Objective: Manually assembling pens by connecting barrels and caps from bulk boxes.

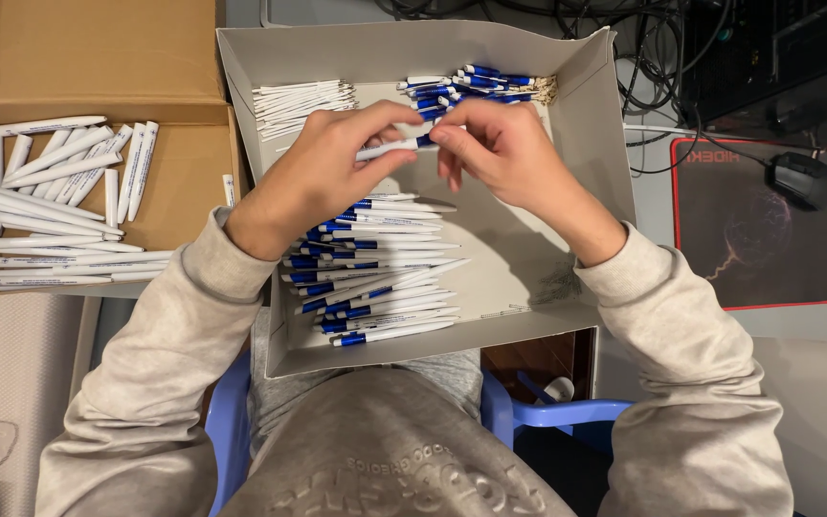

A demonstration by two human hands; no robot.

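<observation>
My left hand (323,172) and my right hand (500,153) meet over a shallow grey tray (586,172) on my lap. Between their fingertips they hold one white pen with a blue end (396,146), lying level; the left fingers pinch the white barrel, the right fingers pinch the blue end. Under my wrists lies a pile of white-and-blue pens (375,278). At the tray's far left is a bundle of plain white barrels (301,101). A heap of short blue-and-white parts (471,84) lies at the far right.
A cardboard box (88,57) to the left holds several finished white pens (59,206). On the right are a black mouse pad with red edging (758,239), a black mouse (801,180) and tangled cables (653,48). I sit on a blue plastic chair (547,414).
</observation>
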